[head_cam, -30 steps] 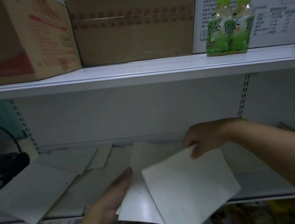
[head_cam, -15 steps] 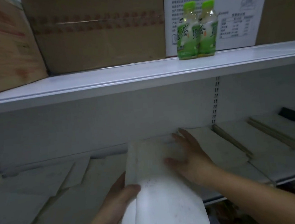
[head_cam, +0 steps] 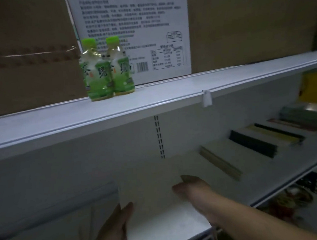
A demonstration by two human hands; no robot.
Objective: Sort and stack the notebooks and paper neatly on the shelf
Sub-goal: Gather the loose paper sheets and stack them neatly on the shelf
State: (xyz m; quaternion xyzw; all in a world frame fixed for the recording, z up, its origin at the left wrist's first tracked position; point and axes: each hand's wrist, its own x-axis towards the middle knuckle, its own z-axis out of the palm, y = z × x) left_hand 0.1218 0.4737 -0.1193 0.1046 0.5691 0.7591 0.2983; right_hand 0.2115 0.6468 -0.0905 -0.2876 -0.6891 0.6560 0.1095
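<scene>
A white metal store shelf point(head_cam: 274, 178) in dim light ran across the view, with a second white shelf board point(head_cam: 114, 112) above it. On the lower shelf, at the middle front, lay a pale white stack of paper sheets point(head_cam: 157, 202), its near edge reaching past the shelf lip. The left hand point(head_cam: 113, 231) gripped the stack's left edge, thumb on top and the fingers hidden beneath. The right hand point(head_cam: 192, 187) rested on top of the stack near its right side, fingers curled down against the sheet; blur made it unclear whether it pinched anything. Left of the stack, more loose grey-white sheets point(head_cam: 48, 225) lay flat on the shelf, blurred. To the right, a row of flat notebooks overlapped along the shelf: a cream-covered notebook with a tan spine point(head_cam: 220, 162) just beside the stack, then a black-spined notebook point(head_cam: 251, 144), then a yellow-edged notebook point(head_cam: 276, 134), and further ones too blurred to tell. On the upper board stood two green-capped tea bottles point(head_cam: 107, 70) side by side, touching, in front of a white printed carton point(head_cam: 136, 26) flanked by brown cardboard boxes point(head_cam: 250, 21).
</scene>
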